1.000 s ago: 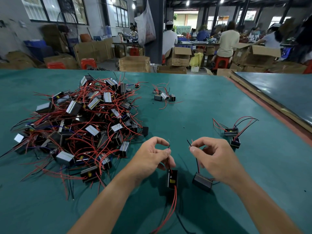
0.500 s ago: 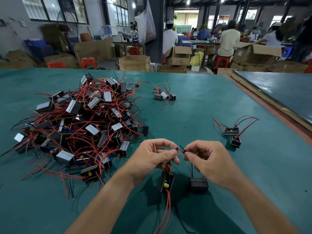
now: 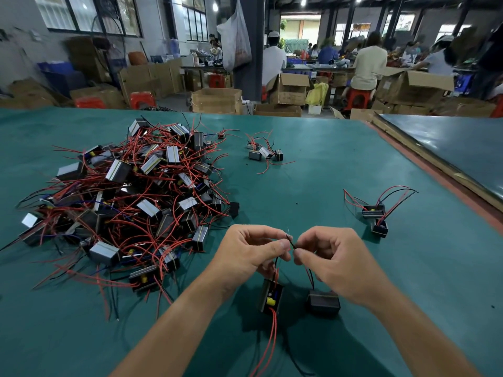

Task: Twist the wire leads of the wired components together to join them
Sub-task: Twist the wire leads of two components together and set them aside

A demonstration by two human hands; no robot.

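Two small black wired components hang just above the green table in front of me. My left hand pinches the thin lead of the left component, which shows a yellow part and trails red wires downward. My right hand pinches the lead of the right component, a dark block. The two lead ends cross between my thumbs and forefingers, fingertips almost touching.
A large heap of like components with red wires lies to the left. A small cluster sits farther back, and a joined pair lies to the right. A dark board borders the table's right edge.
My hands have come together from a gap apart, bringing the two lead ends into contact. Both components swung slightly inward and sit lower over the table.
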